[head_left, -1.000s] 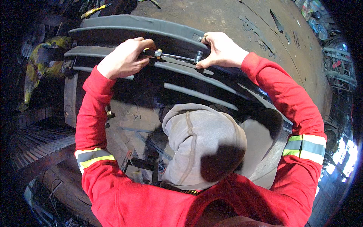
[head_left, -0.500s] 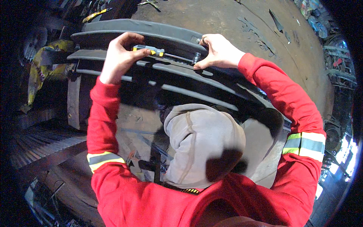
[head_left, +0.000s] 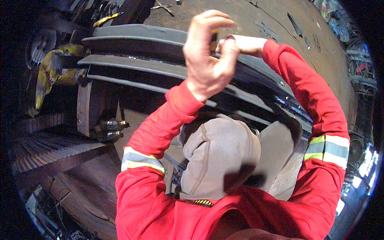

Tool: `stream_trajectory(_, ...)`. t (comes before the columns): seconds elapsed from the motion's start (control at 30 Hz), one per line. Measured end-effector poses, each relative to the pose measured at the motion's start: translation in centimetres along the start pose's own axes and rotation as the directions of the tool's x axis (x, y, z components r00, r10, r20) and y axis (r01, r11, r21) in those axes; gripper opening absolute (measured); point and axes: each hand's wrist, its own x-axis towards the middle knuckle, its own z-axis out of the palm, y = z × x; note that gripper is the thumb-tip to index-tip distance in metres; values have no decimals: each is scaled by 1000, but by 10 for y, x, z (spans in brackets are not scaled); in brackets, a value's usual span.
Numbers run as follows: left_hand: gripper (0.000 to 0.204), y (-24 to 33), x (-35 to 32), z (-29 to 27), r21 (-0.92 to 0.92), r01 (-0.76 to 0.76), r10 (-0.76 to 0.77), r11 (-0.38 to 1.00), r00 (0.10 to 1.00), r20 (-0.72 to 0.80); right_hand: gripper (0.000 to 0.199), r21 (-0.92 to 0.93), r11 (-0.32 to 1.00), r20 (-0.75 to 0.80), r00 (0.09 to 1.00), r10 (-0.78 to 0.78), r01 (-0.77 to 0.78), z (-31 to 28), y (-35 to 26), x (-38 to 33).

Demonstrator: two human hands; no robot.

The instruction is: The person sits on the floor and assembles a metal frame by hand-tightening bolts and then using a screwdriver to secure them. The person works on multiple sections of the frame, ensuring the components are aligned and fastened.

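My left hand point(head_left: 205, 56) is raised over the dark metal rails point(head_left: 132, 31), its fingers curled round the screwdriver point(head_left: 215, 35). Only a yellow and dark bit of that handle shows between the fingers; the shaft and tip are hidden. Close behind it, my right hand point(head_left: 249, 45) is closed, with its fingertips mostly covered by the left thumb. Whatever it grips cannot be made out. The rails run in curved rows across the space in front of my grey-clad knee point(head_left: 220, 152).
A yellow-handled tool point(head_left: 107, 19) lies at the far left. Below it is a stained yellow cloth point(head_left: 50, 74). Two small bottle-like things point(head_left: 112, 125) lie beneath the rails, near a stack of metal strips point(head_left: 52, 156). Scraps lie on the brown floor point(head_left: 260, 18).
My left hand has swung right with the screwdriver, from along the rail to in front of my right hand. The right hand has shifted slightly right and lifted off the rail.
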Motion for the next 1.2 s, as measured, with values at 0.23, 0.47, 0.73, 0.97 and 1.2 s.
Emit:
stream_trajectory(0.23, 40, 5, -21, 36, -193, -122, 196, 973, 881, 430, 36, 155, 980, 101, 989, 108, -123, -9, -24, 2)
stream_trajectory(0.47, 23, -9, -99, 75, 34, -31, -18, 999, 406, 914, 47, 36, 988, 70, 987, 148, -151, -7, -23, 13)
stream_trajectory(0.73, 24, -24, -119, 80, 105, 28, -108, 994, 364, 925, 58, -491, 863, -100, 991, 83, -122, 20, -51, 4)
stream_trajectory(0.97, 25, -20, -114, 76, 300, -5, -271, 954, 412, 870, 56, -694, 716, -291, 938, -190, -71, 44, -29, 6)
stream_trajectory(1.2, 34, -9, -92, 64, -72, -161, 157, 984, 609, 778, 56, -621, 779, -324, 934, -153, -87, 44, -29, 5)
